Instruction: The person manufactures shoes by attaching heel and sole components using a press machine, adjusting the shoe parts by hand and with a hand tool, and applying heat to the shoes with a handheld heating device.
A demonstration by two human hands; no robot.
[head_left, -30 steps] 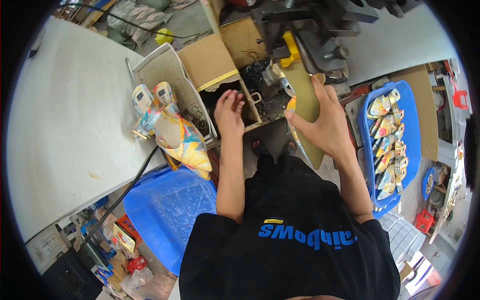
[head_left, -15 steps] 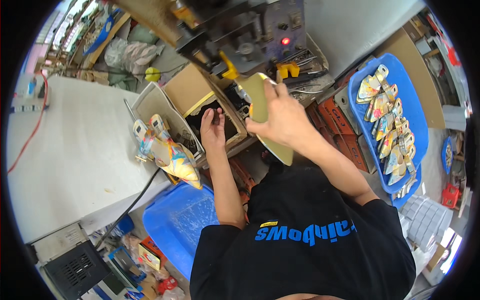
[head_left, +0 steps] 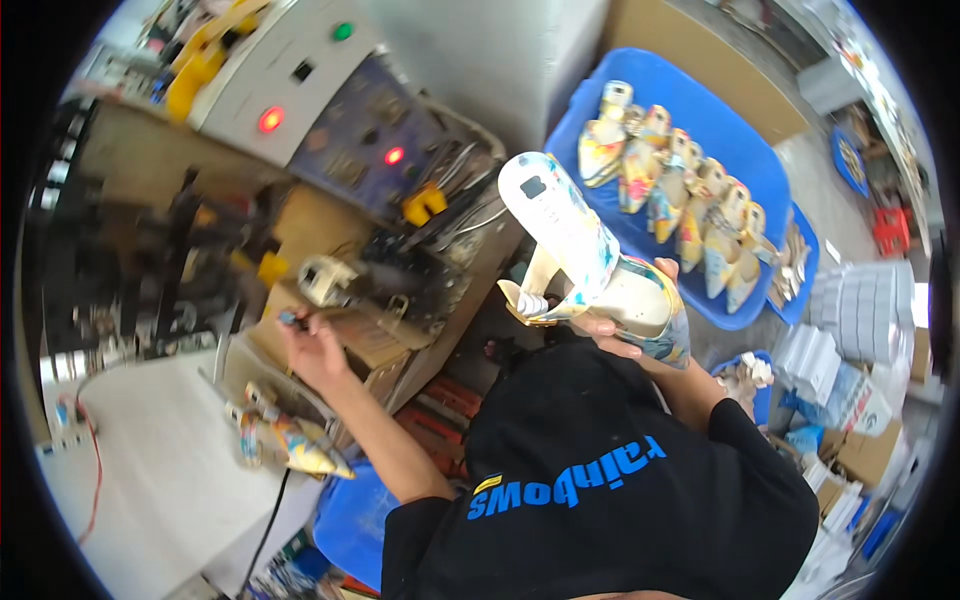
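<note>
Multicoloured and glossy, the high-heeled shoe (head_left: 590, 265) sits near the middle of the head view, tipped so its pale sole faces up and its toe points toward 11 o'clock. The right hand (head_left: 625, 335) grips it from beneath, fingers closed around the heel end, just above the person's black shirt (head_left: 620, 490). Out at 9 o'clock the left hand (head_left: 312, 345) is pinched shut on a small dark part (head_left: 289, 319) — too small to tell what it is — at the edge of the brown cardboard box (head_left: 330, 335). At 12 o'clock from that hand stands the grey machine (head_left: 330, 110) with red lamps lit. At 7 o'clock more coloured shoes (head_left: 285, 440) lie on the white table (head_left: 150, 490). At 2 o'clock a blue tray (head_left: 720, 120) carries a row of matching shoes.
</note>
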